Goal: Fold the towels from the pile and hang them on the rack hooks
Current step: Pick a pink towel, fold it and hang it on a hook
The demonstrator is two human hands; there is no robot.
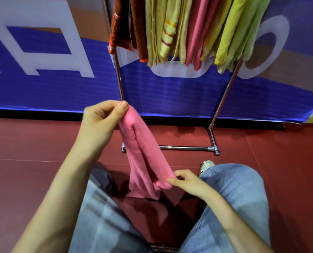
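A pink towel (144,154) hangs in front of me, bunched lengthwise above the floor. My left hand (101,119) pinches its top end at chest height. Lower down, my right hand (184,181) pinches a bottom corner of the same towel near my knee. Behind it stands a chrome rack (188,148) with several folded towels (181,30) hanging from its top: orange, tan, yellow-striped, pink and lime green. The rack's hooks are out of view above the frame. No pile of towels is visible.
The rack's legs and floor bar stand on a dark red floor (33,143). A blue banner (60,84) with large white letters runs along the wall behind. My jeans-clad legs (234,194) and one shoe (205,166) fill the bottom of the view.
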